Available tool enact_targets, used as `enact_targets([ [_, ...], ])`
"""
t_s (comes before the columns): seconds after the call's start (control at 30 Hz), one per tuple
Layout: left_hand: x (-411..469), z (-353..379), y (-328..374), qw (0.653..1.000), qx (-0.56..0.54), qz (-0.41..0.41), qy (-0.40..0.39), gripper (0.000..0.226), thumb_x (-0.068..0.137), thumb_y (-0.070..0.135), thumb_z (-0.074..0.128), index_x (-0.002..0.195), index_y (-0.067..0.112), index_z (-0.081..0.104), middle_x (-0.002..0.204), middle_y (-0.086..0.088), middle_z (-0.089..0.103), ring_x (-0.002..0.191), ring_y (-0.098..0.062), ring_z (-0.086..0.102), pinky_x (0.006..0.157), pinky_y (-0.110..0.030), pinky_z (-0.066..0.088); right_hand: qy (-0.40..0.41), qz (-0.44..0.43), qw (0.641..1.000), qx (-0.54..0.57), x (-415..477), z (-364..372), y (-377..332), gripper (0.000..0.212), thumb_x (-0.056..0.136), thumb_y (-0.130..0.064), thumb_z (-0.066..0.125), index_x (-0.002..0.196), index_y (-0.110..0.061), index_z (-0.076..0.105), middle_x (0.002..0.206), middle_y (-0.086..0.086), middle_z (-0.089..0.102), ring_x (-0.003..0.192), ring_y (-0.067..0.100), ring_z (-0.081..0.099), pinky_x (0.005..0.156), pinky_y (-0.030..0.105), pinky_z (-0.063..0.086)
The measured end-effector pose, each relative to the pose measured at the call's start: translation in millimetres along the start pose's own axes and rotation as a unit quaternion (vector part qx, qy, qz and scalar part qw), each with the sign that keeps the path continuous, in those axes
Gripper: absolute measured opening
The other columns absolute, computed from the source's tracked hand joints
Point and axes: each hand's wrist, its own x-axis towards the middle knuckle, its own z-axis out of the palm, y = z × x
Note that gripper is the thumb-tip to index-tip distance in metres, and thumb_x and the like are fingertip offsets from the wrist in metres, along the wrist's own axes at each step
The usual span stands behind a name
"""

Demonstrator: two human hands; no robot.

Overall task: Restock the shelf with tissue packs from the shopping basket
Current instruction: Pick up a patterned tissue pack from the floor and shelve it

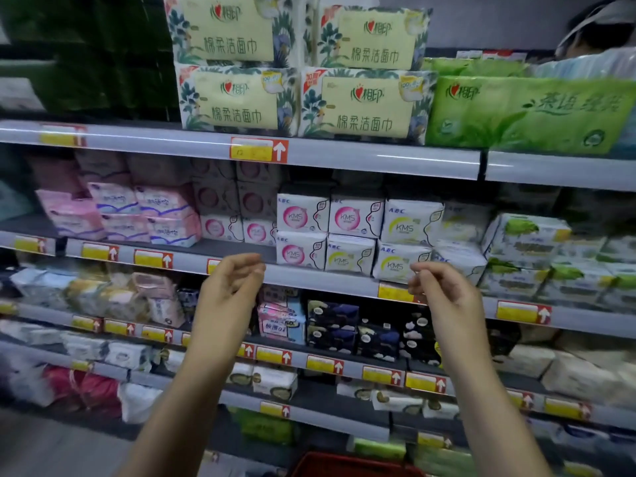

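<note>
Head view: left hand [230, 287] and right hand [445, 292] are up and empty, fingers loosely curled, grasping nothing, with floral tissue packs [237, 101] stacked on the top shelf [361, 156] well above them and the red shopping basket [354, 465] low between the forearms.

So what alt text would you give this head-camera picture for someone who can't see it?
A person's left hand and right hand, both empty with loosely curled fingers, are raised before supermarket shelves. Floral tissue packs sit stacked two high on the top shelf beside a green pack; a red basket shows at the bottom edge.
</note>
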Motion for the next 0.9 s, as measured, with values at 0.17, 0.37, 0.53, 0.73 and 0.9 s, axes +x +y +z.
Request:
enact_targets([
  [0.17, -3.2, -15.9, -17.7, 1.0, -0.021, -0.02, 0.007, 0.012, 0.094, 0.023, 0.057, 0.101, 0.031, 0.061, 0.108, 0.005, 0.065, 0.104, -0.009, 0.06, 0.095, -0.031, 0.046, 0.001, 0.031, 0.999, -0.016, -23.3, 7.4, 17.8, 0.02, 0.096, -0.013, 0.05, 0.091, -0.022, 0.067, 0.085, 0.003, 0.067, 0.081, 0.012, 0.064, 0.081, 0.03, 0.052],
  [0.37, 15.7, -50.4, -42.0, 0.998, -0.035, -0.053, -0.006, 0.016, 0.094, 0.016, 0.054, 0.096, 0.031, 0.06, 0.106, 0.006, 0.066, 0.103, -0.008, 0.06, 0.093, -0.029, 0.046, -0.007, 0.043, 0.998, -0.048, -36.4, 57.3, 28.8, 0.021, 0.096, -0.013, 0.05, 0.089, -0.024, 0.066, 0.084, -0.002, 0.067, 0.079, 0.004, 0.063, 0.075, 0.02, 0.051],
  [0.53, 46.7, -97.5, -68.7, 0.996, -0.018, -0.076, -0.049, 0.013, 0.095, 0.021, 0.054, 0.103, 0.029, 0.059, 0.111, 0.005, 0.064, 0.106, -0.01, 0.059, 0.094, -0.03, 0.046, 0.02, 0.074, 0.996, -0.051, -57.3, 119.4, 42.5, 0.021, 0.097, -0.012, 0.049, 0.092, -0.023, 0.066, 0.084, -0.002, 0.067, 0.077, 0.003, 0.063, 0.076, 0.024, 0.051],
  [0.73, 84.2, -147.9, -111.2, 0.981, 0.05, -0.088, -0.168, 0.022, 0.096, 0.022, 0.052, 0.118, 0.023, 0.054, 0.112, 0.009, 0.059, 0.102, 0.001, 0.054, 0.078, -0.011, 0.039, -0.013, 0.132, 0.986, -0.101, -89.3, 203.3, 72.4, 0.013, 0.096, -0.019, 0.052, 0.103, -0.024, 0.062, 0.098, -0.008, 0.064, 0.09, 0.0, 0.058, 0.075, 0.017, 0.046],
  [0.9, 91.1, -175.2, -162.5, 0.967, 0.044, -0.176, -0.177, 0.016, 0.097, 0.024, 0.051, 0.112, 0.024, 0.057, 0.107, 0.011, 0.058, 0.1, -0.005, 0.055, 0.08, -0.024, 0.043, -0.019, 0.205, 0.974, -0.098, -122.3, 248.3, 110.1, 0.012, 0.096, -0.023, 0.052, 0.1, -0.033, 0.058, 0.103, -0.013, 0.06, 0.098, -0.003, 0.054, 0.076, 0.013, 0.043],
])
